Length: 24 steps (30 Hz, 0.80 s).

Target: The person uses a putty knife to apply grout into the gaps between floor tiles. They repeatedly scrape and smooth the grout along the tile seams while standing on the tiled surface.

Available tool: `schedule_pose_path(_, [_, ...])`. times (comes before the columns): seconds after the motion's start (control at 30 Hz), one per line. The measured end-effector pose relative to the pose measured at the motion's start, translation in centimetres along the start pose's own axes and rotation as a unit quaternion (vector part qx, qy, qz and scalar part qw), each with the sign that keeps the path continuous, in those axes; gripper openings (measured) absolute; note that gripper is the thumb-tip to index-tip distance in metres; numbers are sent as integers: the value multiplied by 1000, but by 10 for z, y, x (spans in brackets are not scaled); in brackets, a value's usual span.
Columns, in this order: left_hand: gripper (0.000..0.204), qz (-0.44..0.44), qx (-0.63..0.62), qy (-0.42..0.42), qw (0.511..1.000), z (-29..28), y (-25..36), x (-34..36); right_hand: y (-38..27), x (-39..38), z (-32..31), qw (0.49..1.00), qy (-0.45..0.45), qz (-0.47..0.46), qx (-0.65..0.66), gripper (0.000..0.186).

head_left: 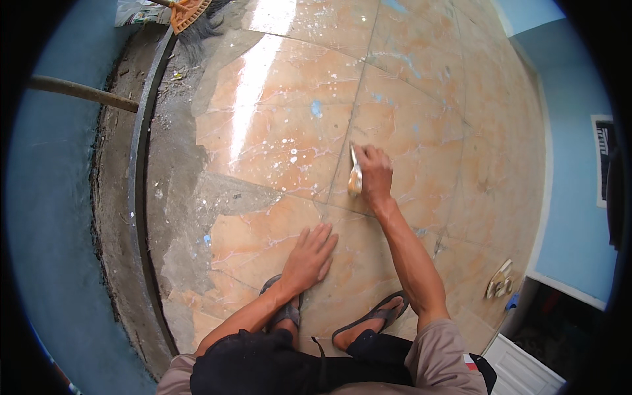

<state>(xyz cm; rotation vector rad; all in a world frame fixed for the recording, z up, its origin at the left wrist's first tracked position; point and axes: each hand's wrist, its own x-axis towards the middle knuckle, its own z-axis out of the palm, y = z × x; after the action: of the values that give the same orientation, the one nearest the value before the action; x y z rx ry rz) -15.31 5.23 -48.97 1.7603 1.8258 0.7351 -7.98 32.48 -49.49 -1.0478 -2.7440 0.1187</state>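
My right hand (376,172) is closed around a paint-smeared scraper (355,181), which looks like a putty knife. Its narrow end points away from me and meets the orange-beige tile floor (421,171), close to a dark joint line. Lower and to the left, my left hand (309,257) rests on the tiles, fingers stretched out and holding nothing. White paint drips (293,151) and a blue paint spot (316,108) mark the floor beyond my hands. The scraper's handle is partly hidden by my fingers.
At left, broken tile edges give way to rough concrete (181,227), where a long dark bar (140,178) lies. A wooden stick (85,92) reaches it from the blue wall. An orange broom head (189,13) is at top left; a small pale object (499,280) lies at right.
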Motion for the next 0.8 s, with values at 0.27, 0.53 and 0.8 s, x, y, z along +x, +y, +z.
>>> schedule_pose_path(0.27, [59,0,-1,-3,1000,5,5,5,8,16,-1,998,59,-2,-15,32])
schedule_pose_path(0.53, [62,-20,13,-21,1000,6,1,0,-16,-35,1,997,58,-39,17,29])
schedule_pose_path(0.8, [62,-16,12,-14,1000,6,-1,-1,-7,-14,8,999,38,-37,9,41])
